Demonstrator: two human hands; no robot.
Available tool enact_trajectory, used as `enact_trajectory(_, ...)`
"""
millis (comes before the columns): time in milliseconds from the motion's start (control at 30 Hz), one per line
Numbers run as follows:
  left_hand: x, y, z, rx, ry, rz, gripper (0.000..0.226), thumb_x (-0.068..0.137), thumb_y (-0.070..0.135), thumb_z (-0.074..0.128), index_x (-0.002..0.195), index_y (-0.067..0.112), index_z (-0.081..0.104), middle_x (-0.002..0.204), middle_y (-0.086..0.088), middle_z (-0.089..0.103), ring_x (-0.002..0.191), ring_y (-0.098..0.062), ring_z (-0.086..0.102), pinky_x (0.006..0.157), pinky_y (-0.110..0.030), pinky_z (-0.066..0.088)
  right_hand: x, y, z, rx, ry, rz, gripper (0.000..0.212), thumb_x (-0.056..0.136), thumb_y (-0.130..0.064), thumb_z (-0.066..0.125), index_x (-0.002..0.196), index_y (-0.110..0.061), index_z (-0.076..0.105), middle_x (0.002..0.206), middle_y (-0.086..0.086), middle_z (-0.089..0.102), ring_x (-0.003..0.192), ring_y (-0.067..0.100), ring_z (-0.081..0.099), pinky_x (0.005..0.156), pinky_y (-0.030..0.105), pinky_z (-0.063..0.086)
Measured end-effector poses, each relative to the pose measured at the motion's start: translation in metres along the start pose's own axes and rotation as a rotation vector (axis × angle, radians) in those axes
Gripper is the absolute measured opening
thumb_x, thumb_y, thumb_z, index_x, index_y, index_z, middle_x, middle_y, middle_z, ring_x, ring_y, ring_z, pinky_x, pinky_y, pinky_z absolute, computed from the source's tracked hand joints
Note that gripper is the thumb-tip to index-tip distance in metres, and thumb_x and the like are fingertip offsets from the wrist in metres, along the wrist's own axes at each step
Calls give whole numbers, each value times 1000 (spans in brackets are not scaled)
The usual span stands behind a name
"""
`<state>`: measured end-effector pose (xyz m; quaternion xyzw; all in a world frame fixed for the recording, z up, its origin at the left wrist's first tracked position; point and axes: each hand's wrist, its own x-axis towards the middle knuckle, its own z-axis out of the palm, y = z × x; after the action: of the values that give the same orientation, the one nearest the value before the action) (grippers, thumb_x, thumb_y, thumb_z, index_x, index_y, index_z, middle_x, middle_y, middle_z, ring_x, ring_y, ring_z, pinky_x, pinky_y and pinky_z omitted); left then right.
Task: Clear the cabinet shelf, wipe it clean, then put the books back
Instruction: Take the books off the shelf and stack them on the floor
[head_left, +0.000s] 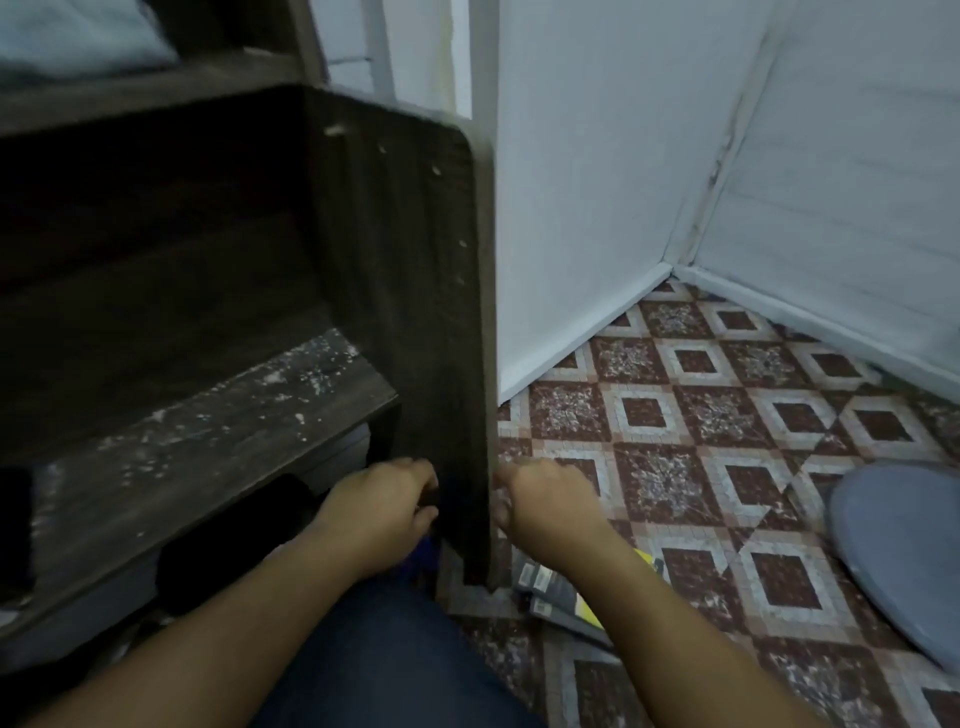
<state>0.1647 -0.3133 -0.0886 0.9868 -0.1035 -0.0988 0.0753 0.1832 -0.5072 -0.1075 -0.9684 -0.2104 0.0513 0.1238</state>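
Note:
The dark wooden cabinet fills the left half of the view. Its shelf holds no books and is speckled with pale dust. My left hand is inside the cabinet, low against the right side panel. Its fingers are curled round something dark blue, which looks like a cloth. My right hand is just outside the same panel with its fingers curled at the panel's front edge. I cannot tell whether it grips anything. Several books lie on the floor under my right forearm.
A white wall corner stands right of the cabinet, above a patterned red and white tiled floor. A grey rounded cushion lies at the right edge. Below the shelf is a lower compartment with dark things in it. My knee in blue trousers is at the bottom.

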Motion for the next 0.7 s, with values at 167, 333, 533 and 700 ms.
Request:
enact_trajectory(167,-65,-43,-46,8,200,-139,30,91,43,55,118,31,51,118,8,57,107,-15,57,84,-30,47,1,-80,-30,-52,116,-217,30,94,-39,48,119,-25,57,113,-1,58,102,21,57,82,35,46)
enact_trajectory(333,-140,-94,-73,-11,385,-327,34,88,46,57,118,31,52,121,10,57,112,-16,55,90,-30,46,17,-168,-47,-118,150,-367,32,92,-38,49,119,-22,57,116,3,61,108,25,57,89,37,43)
enact_trajectory(533,-220,-149,-95,114,518,-537,46,88,47,57,129,27,48,121,3,53,115,-20,49,93,-37,44,36,-260,-62,-111,166,-526,34,93,-38,52,124,-25,56,122,2,60,113,25,56,92,34,40)
enact_trajectory(700,-266,-184,-109,115,634,-683,52,89,48,56,135,27,43,127,3,46,122,-20,41,99,-37,40,51,-326,-64,-151,172,-642,34,92,-37,52,123,-25,57,121,1,58,113,25,56,91,35,41)
